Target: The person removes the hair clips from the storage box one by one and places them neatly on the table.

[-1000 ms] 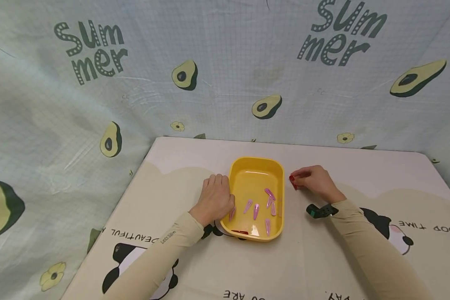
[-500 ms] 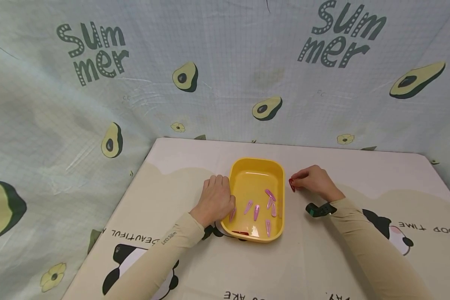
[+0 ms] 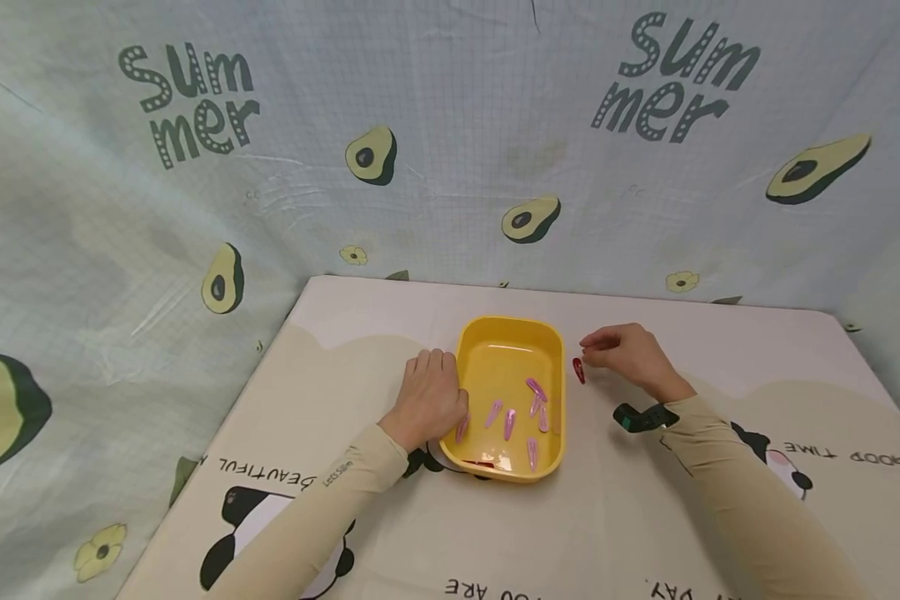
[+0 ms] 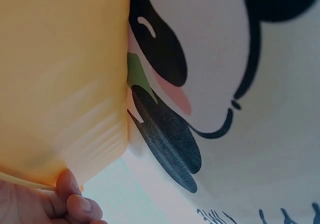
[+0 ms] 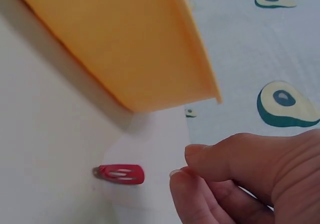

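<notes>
A yellow plastic tray [image 3: 512, 350] stands mid-table, and my left hand [image 3: 429, 398] grips its left rim. In the left wrist view, fingertips [image 4: 75, 199] curl at the tray's edge. Several pink hair clips [image 3: 510, 425] lie inside the tray, along with a red hair clip [image 3: 480, 464] near the front wall. Just right of the tray, another red hair clip [image 3: 579, 371] lies on the table. My right hand [image 3: 628, 354] is beside that clip, apart from it. Its thumb and forefinger are close together with nothing between them in the right wrist view.
A tablecloth [image 3: 600, 533] with panda prints and lettering covers the table. Behind and to the left hangs an avocado-printed curtain [image 3: 450, 125]. A dark wrist device [image 3: 637, 418] sits at my right wrist.
My right hand has let go of the red hair clip, which now lies on the table right of the tray. The left hand keeps its hold on the rim.
</notes>
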`<state>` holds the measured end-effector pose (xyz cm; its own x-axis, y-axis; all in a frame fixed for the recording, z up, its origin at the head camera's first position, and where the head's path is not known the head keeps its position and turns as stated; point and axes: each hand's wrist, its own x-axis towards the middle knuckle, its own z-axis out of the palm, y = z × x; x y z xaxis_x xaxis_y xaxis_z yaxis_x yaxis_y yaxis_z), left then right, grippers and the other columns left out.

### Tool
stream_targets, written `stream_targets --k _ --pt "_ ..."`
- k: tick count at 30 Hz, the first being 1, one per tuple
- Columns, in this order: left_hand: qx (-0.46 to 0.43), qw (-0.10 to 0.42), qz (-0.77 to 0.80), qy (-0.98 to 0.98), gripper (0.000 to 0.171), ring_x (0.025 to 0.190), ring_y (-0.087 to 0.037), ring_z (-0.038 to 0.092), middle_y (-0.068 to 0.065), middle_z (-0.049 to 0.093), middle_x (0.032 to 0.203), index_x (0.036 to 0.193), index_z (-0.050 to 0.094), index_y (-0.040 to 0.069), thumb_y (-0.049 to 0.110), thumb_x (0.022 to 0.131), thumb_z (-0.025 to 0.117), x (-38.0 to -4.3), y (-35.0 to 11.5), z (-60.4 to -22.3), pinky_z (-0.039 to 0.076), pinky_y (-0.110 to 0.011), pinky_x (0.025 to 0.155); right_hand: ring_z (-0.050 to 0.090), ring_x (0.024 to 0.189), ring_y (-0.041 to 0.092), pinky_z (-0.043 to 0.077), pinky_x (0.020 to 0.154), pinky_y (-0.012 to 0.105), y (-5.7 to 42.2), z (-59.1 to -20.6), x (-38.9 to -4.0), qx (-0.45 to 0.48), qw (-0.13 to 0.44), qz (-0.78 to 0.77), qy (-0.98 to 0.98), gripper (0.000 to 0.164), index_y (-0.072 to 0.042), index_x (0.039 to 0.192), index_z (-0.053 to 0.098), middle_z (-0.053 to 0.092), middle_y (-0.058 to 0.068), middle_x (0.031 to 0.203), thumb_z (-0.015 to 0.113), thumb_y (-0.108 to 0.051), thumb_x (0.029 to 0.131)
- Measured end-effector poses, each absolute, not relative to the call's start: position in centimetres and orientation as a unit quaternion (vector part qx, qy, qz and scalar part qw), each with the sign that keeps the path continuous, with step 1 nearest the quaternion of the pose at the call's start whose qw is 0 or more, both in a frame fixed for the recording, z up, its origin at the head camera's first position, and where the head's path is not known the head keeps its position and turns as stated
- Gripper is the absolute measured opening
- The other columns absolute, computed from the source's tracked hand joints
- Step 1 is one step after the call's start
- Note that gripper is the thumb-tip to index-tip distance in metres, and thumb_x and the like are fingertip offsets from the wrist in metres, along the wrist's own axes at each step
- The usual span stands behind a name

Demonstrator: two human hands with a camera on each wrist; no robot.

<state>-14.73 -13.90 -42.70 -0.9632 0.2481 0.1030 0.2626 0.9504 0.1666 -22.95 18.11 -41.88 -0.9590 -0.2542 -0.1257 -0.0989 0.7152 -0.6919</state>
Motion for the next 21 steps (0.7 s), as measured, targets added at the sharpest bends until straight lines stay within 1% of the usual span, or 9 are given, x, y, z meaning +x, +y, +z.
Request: stream_targets --k 4,9,14,21 --pt "-0.13 0.041 -0.09 -0.987 0.018 0.078 -0.024 0.035 -0.007 0.043 0.081 0.094 0.051 0.002 0.021 0.094 0.049 -14.7 -13.9 -42.6 0.03 -0.036 0.076 0.071 0.101 0.029 0.056 0.093 0.047 17.8 -41.2 -22.9 -0.1 0.086 -0.373 0.918 0.034 -0.003 0.124 0.072 0.076 0.018 0.116 0.072 -0.021 0.095" --pt "-0.13 0.046 -0.087 -0.987 0.019 0.078 -0.024 0.035 -0.007 0.043 0.081 0.094 0.051 0.002 0.021 0.094 0.049 -14.7 -14.0 -42.6 0.031 -0.036 0.076 0.071 0.104 0.03 0.056 0.099 0.052 16.9 -40.0 -22.8 -0.11 0.079 -0.388 0.912 0.034 -0.004 0.125 0.071 0.076 0.016 0.117 0.071 -0.02 0.095" --pt "-0.127 0.039 -0.09 -0.987 0.018 0.079 -0.024 0.035 -0.007 0.043 0.082 0.094 0.051 0.003 0.021 0.093 0.05 -14.7 -14.0 -42.6 0.03 -0.036 0.077 0.072 0.105 0.028 0.057 0.099 0.049 15.4 -38.9 -22.8 -0.126 0.081 -0.395 0.906 0.031 -0.006 0.123 0.072 0.076 0.015 0.117 0.072 -0.02 0.095" --pt "-0.126 0.032 -0.092 -0.987 0.018 0.08 -0.024 0.036 -0.006 0.042 0.084 0.096 0.051 0.004 0.021 0.093 0.048 -14.7 -14.0 -42.8 0.032 -0.036 0.079 0.074 0.101 0.024 0.061 0.093 0.043 13.1 -38.3 -22.8 -0.16 0.079 -0.404 0.897 0.031 -0.004 0.121 0.073 0.077 0.014 0.113 0.075 -0.018 0.093"
